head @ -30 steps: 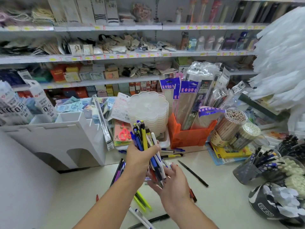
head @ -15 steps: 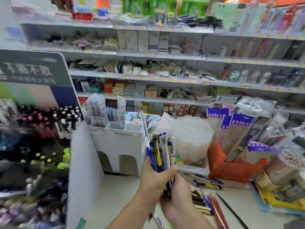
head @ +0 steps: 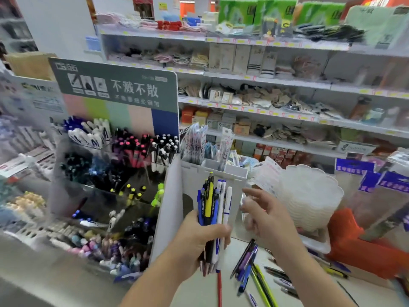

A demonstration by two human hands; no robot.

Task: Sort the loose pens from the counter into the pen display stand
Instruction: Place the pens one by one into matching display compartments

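Right hand has let go; left fingers wrap pens.

Counter: white.
On it: loose pens, pen display stand, orange bin.

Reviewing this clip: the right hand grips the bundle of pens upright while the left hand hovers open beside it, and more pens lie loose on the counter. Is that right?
Not quite: the hands are swapped. In the head view the left hand grips the bundle of pens upright, and the right hand hovers open beside it. More loose pens do lie on the counter.
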